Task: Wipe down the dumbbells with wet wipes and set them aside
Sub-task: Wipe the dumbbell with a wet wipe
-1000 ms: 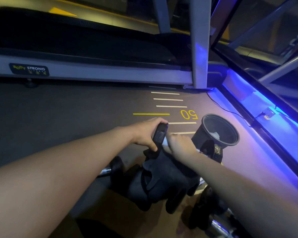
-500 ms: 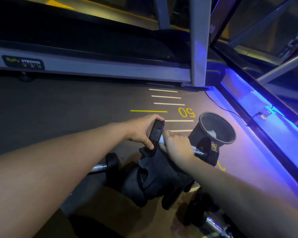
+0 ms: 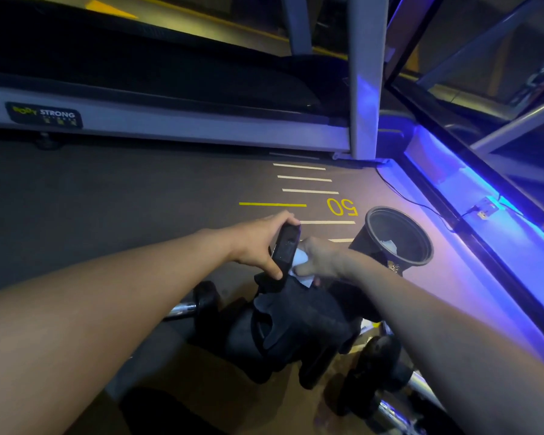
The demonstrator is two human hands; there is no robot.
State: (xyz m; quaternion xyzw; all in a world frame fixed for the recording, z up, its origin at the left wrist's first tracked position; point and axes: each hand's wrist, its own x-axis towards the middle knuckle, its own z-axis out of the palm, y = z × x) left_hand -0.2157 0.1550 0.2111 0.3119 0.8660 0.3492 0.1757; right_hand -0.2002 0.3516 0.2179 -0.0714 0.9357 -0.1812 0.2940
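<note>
Nearest me, a dumbbell lay on the floor under my right forearm, with another dumbbell beside a dark heap that I could not make out. Above that heap my left hand gripped the black end plate of a raised dumbbell, fingers curled over its edge, while my right hand clenched a white wet wipe against the handle just beside that plate. Beyond my hands stood a black bin holding a crumpled wipe, then yellow floor markings and a treadmill.
</note>
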